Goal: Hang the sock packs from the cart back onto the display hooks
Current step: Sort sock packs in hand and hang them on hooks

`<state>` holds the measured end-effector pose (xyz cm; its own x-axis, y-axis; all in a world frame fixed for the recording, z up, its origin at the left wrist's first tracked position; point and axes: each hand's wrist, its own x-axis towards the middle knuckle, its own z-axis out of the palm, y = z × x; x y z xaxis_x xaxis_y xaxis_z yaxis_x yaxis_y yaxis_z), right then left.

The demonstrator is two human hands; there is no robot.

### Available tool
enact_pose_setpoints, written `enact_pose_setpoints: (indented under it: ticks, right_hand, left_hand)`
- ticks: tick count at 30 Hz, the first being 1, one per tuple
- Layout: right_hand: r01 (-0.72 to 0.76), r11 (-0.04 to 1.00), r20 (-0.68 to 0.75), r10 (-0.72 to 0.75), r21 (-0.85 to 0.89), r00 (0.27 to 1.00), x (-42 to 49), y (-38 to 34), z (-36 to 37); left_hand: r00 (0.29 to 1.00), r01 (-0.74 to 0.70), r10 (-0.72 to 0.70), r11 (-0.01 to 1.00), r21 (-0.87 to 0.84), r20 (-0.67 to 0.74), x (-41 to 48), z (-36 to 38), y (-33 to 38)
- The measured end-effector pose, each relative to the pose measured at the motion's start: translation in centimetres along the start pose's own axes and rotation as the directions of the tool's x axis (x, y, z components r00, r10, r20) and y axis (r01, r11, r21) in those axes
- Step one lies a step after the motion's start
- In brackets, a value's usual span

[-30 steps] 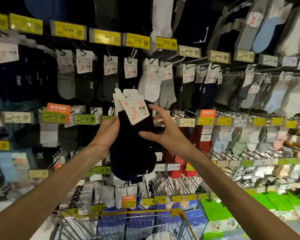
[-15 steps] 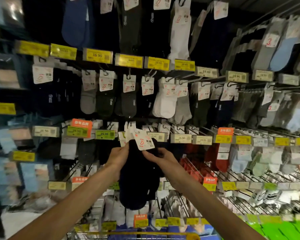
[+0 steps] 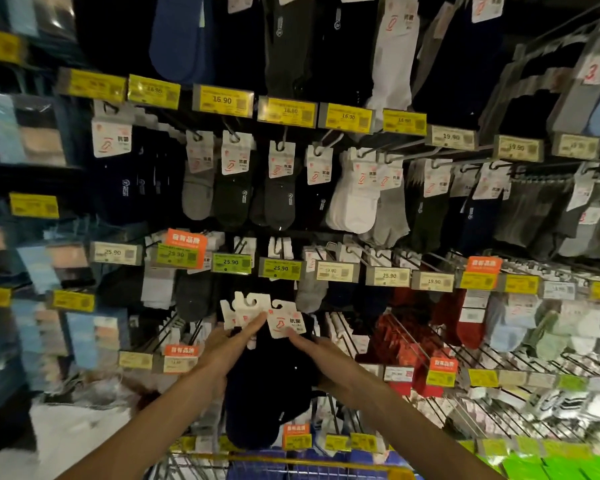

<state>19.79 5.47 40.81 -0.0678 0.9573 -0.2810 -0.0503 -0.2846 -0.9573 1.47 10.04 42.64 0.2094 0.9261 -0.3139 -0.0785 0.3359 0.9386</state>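
Note:
Several dark navy sock packs (image 3: 271, 386) with white hook-shaped header cards hang in a bunch between my hands, in front of the display. My left hand (image 3: 227, 342) holds the bunch from the left, fingers reaching up to the white cards (image 3: 246, 308). My right hand (image 3: 321, 356) holds the packs from the right, fingertips at the lower edge of the front card (image 3: 286, 322). The card tops sit just below the row of 25.90 price tags (image 3: 280, 268). The cart (image 3: 291, 467), with a yellow rim, shows at the bottom edge.
The wall display holds rows of metal hooks with hanging socks: grey, black and white pairs (image 3: 352, 199) above, red ones (image 3: 465, 317) to the right. Yellow 16.90 price tags (image 3: 222, 100) line the upper row. Bare wire hooks (image 3: 520, 362) jut out at the lower right.
The view has tilted upward, so the hands and the sock bunch sit lower in frame. My left fingers have moved up onto the white cards, and the cards are fanned apart.

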Motion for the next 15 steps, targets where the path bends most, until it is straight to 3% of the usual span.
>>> enact_pose_setpoints:
  ticks: [7, 11, 15]
  right_hand:
    - [-0.149, 0.988, -0.055, 0.152, 0.051, 0.987, 3.3, 2.1, -0.8]
    - [-0.116, 0.990, -0.100, 0.124, 0.084, 0.987, 4.6, 3.0, -1.7]
    - [-0.051, 0.970, -0.154, 0.090, 0.239, 0.984, 6.3, 3.1, -2.9]
  left_hand:
    - [0.998, 0.066, -0.066, 0.998, 0.003, 0.010, 1.9, -1.4, -2.3]
    - [0.996, 0.079, -0.079, 0.997, 0.008, 0.031, 3.4, -1.6, -2.7]
    - [0.997, 0.080, -0.080, 0.997, 0.013, 0.006, 4.8, -1.4, -3.3]
